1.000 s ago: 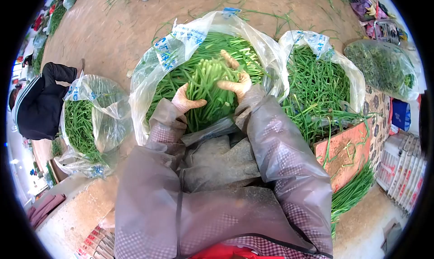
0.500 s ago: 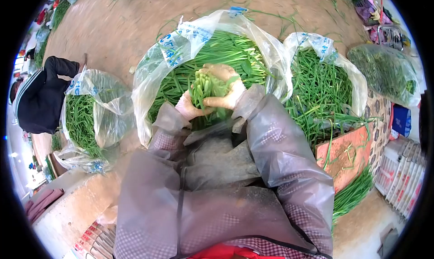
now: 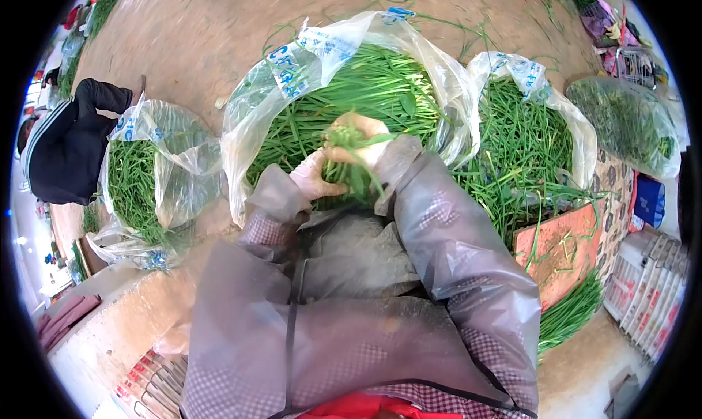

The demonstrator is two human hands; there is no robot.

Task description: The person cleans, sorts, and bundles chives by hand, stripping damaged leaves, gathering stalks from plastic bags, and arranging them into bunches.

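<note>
In front of my lap I hold a bunch of chive-like green stalks (image 3: 346,172) in both hands. My left hand (image 3: 317,176) is curled round its left side, thumb across the front. My right hand (image 3: 360,135) closes over the top of the bunch, which is smeared by motion, and a few loose blades stick out to the right. Behind my hands a large clear plastic bag (image 3: 245,137) lies wide open, filled with long green stalks (image 3: 365,79) whose pale ends point right.
To the right stand another opened bag of loose greens (image 3: 523,123), a reddish board (image 3: 559,254) with scraps and a pile of stalks (image 3: 570,313). At left, a person in dark clothing (image 3: 69,152) bends beside a bag of greens (image 3: 133,189).
My right hand has shifted over the top of the bunch, and the stalk ends that faced up are now blurred. Loose blades now hang out at its right. The whole view has shifted slightly.
</note>
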